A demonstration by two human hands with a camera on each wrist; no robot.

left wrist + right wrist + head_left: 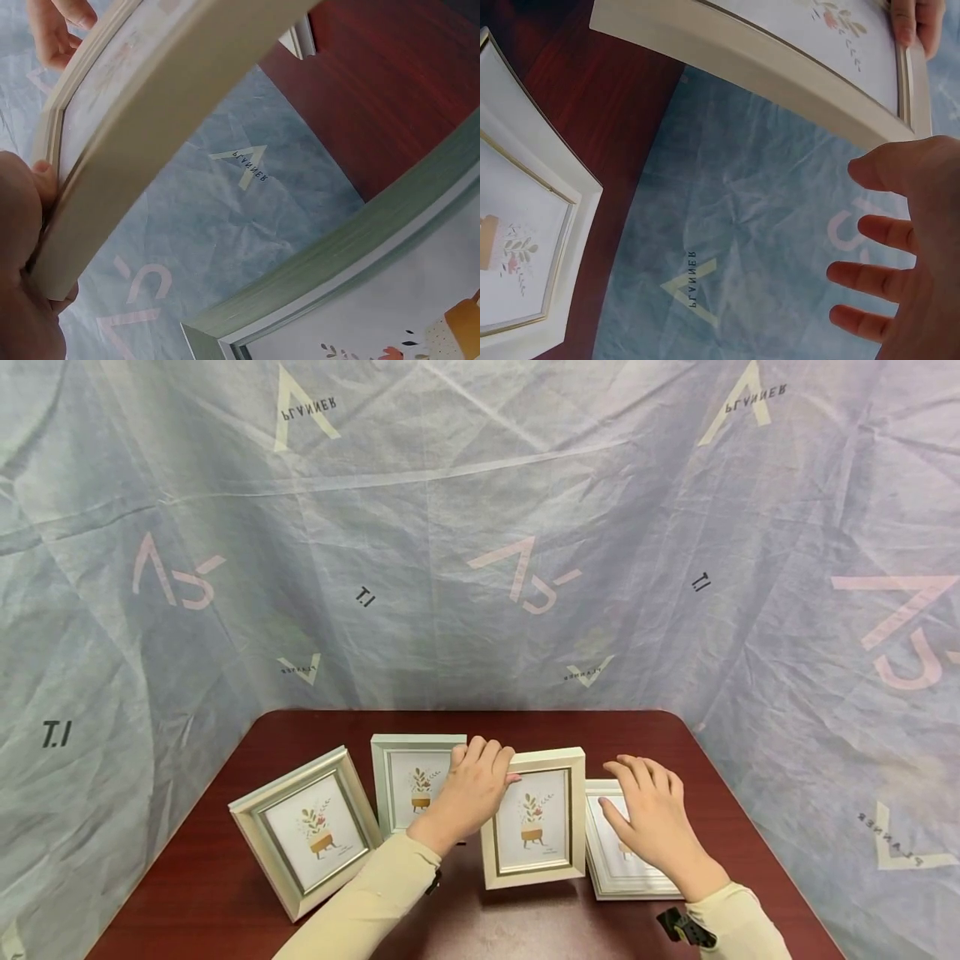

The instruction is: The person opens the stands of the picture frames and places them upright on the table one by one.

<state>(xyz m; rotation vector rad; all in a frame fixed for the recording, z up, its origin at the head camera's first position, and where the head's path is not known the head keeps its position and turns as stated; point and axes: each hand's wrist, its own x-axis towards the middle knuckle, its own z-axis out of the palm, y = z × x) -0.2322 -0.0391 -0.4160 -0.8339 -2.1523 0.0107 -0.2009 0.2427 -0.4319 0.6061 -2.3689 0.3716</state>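
Observation:
By its upper left corner, my left hand [474, 789] grips a cream picture frame [533, 870] with a potted-plant print, tilted and lifted off the table. In the left wrist view the thumb lies on the front of that cream frame [161, 105]. Just right of it, my right hand [652, 814] hovers with spread, slightly bent fingers and holds nothing. Under that hand a white picture frame [600, 885] lies on the table, partly hidden. A pale green picture frame [381, 777] stands behind my left hand, which covers part of it.
At the left, a silver-gold picture frame [258, 847] leans at an angle, its lower edge near my left sleeve. Everything is on a dark red table [555, 727] with rounded far corners. Grey printed cloth [420, 568] hangs around the back and sides.

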